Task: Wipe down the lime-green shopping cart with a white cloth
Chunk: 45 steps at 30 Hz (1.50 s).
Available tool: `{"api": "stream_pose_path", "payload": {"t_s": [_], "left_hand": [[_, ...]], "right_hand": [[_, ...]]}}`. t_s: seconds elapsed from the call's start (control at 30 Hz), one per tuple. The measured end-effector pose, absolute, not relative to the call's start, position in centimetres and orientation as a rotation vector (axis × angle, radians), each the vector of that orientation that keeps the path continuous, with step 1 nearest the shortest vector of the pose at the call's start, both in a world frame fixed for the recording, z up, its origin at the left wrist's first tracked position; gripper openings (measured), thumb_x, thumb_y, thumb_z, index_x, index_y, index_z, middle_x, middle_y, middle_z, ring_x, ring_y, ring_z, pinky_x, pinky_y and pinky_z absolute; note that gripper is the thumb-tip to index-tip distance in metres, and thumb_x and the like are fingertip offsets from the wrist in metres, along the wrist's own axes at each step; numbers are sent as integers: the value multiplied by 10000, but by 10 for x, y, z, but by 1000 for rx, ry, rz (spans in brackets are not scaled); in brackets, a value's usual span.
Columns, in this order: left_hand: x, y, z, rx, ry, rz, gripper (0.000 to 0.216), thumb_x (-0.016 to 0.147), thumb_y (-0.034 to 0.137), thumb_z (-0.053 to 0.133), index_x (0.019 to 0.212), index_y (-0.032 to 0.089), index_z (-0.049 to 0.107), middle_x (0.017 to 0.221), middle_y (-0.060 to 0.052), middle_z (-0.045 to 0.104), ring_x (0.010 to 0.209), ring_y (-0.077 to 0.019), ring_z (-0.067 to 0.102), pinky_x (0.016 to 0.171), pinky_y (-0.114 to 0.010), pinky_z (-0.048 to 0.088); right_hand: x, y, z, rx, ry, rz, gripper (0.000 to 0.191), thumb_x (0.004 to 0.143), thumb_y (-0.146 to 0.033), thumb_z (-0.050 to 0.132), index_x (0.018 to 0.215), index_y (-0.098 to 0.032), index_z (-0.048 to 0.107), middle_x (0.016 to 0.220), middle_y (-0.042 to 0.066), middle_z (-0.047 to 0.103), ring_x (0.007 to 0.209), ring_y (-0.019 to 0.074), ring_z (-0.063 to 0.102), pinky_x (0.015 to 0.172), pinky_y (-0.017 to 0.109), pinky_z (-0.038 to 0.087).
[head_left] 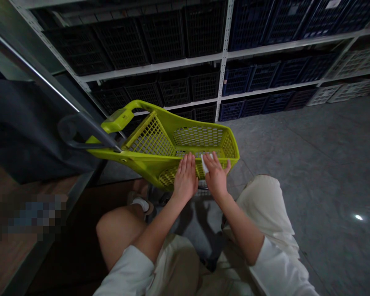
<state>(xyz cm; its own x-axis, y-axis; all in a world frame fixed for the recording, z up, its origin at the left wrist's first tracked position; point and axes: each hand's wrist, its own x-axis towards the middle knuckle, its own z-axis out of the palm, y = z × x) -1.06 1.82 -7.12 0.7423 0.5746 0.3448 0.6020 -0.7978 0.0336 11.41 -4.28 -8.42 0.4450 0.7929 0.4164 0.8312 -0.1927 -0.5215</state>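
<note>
A lime-green plastic shopping basket with a mesh wall and a handle stands tilted on the floor in front of my knees. My left hand lies flat on the basket's near rim, fingers stretched out and together. My right hand rests beside it on the same rim, fingers extended over a small white label or slip pressed against the basket. Both forearms reach forward from white sleeves. I am crouched, with my knees in pale shorts on either side.
Metal shelving with rows of black crates, blue crates and white crates fills the back. A dark bag hangs beside a grey metal rail on the left. Grey tiled floor stretches right.
</note>
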Motion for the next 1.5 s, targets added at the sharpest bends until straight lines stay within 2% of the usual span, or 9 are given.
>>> {"api": "stream_pose_path", "payload": {"t_s": [0.17, 0.4, 0.6, 0.8, 1.0, 1.23, 1.5], "left_hand": [[-13, 20, -72, -2873, -957, -517, 842, 833, 204, 526, 1558, 14, 142, 1629, -250, 264, 1545, -339, 172, 1242, -522, 240], [-15, 21, -69, -2847, -950, -484, 855, 839, 171, 526, 1574, 25, 113, 1634, -223, 274, 1541, -322, 203, 1254, -482, 230], [-17, 22, -71, -2832, -931, -450, 840, 855, 206, 532, 1565, 0, 134, 1647, -218, 242, 1549, -314, 173, 1270, -451, 189], [-16, 21, -71, -2851, -932, -510, 858, 833, 191, 544, 1565, 13, 132, 1641, -226, 252, 1545, -325, 185, 1259, -479, 218], [-17, 22, -72, -2870, -919, -524, 838, 840, 215, 534, 1554, 6, 150, 1635, -247, 250, 1547, -339, 163, 1247, -508, 236], [-16, 21, -69, -2843, -942, -486, 794, 854, 176, 527, 1551, -3, 190, 1653, -217, 226, 1546, -317, 180, 1265, -452, 211], [-16, 22, -70, -2849, -945, -456, 853, 841, 207, 559, 1560, -4, 150, 1656, -220, 214, 1551, -317, 158, 1270, -460, 197]], "right_hand": [[101, -37, -76, -1955, -1486, -15, 767, 743, -6, 397, 1446, -297, 498, 1503, 42, 535, 1497, 230, 332, 1195, 647, 20], [162, -75, -102, -2025, -1451, -183, 807, 744, -16, 400, 1483, -337, 446, 1504, 29, 537, 1503, 244, 319, 1186, 661, 23], [209, -98, -130, -2088, -1238, -234, 769, 748, -41, 372, 1452, -327, 492, 1489, 19, 554, 1477, 235, 373, 1185, 633, 122], [172, -76, -111, -2079, -1208, -193, 741, 750, -42, 375, 1445, -262, 508, 1491, 64, 549, 1476, 237, 375, 1179, 601, 171], [109, -38, -80, -1921, -1590, -73, 735, 751, -6, 392, 1450, -212, 492, 1529, 89, 498, 1475, 216, 374, 1209, 572, 68], [138, -60, -89, -1932, -1640, -189, 775, 757, -2, 382, 1485, -263, 436, 1533, 42, 500, 1477, 188, 367, 1214, 551, -10], [202, -107, -124, -2167, -1314, -323, 770, 751, -54, 390, 1481, -288, 451, 1501, 41, 539, 1461, 229, 399, 1190, 593, 110]]}}
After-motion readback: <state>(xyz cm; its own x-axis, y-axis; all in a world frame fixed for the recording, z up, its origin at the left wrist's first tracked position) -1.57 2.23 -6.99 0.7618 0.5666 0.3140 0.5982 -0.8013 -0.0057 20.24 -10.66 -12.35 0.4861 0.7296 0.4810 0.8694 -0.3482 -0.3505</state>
